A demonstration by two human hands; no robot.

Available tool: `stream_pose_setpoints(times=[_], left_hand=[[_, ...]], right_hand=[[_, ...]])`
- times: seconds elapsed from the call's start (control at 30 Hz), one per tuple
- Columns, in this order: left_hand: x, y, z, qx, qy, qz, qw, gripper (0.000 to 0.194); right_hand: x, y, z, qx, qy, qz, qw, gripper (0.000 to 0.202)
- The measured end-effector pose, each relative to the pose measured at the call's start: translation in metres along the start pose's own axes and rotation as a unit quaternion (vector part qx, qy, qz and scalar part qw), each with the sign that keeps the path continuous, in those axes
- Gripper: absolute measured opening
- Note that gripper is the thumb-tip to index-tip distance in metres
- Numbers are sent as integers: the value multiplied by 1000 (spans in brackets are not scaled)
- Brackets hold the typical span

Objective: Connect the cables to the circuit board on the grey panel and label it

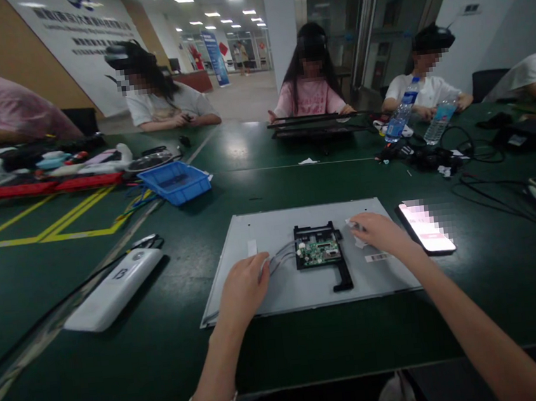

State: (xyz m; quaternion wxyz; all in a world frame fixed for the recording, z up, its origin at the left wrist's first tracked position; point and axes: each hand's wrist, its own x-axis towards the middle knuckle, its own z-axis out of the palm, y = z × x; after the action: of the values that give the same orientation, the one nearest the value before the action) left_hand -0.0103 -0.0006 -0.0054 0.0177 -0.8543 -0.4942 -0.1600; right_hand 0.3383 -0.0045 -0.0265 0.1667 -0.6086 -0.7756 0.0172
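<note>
On a green surface (284, 358), a circuit board (319, 252) sits centred on a pale panel (278, 301), seemingly mounted, its wires (283, 254) running loose, not taped down. Left hand (243, 286) at eight o'clock, by the wires; right hand (381, 233) at three, touching white scraps (359, 240); whether their fingers clamp, cannot tell.

One circuit board (319, 252) on one flat panel (277, 289); around it, one smartphone (427, 228) at three o'clock, one white device (115, 293) at nine, one blue plastic tray (177, 183) at ten, two plastic bottles (402, 113) between one and two, five seated people (311, 90) from ten to two.
</note>
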Motion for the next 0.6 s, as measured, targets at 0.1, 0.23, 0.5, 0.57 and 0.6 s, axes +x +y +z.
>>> stream_pose_setpoints(times=[0.1,0.23,0.5,0.57,0.6], left_hand=[[1,0,0,-13,2,11,1000,26],[2,1,0,-28,14,16,999,25],[24,30,-19,-67,30,35,997,26],[40,42,-20,-83,25,47,995,29],[49,47,-17,-91,13,60,994,32]], right_hand=[[8,-1,8,-42,19,4,999,23],[8,1,14,-71,29,-7,997,24],[8,14,11,15,17,-8,1000,27],[10,17,8,24,2,-23,999,27],[11,18,6,25,-7,-34,999,25]])
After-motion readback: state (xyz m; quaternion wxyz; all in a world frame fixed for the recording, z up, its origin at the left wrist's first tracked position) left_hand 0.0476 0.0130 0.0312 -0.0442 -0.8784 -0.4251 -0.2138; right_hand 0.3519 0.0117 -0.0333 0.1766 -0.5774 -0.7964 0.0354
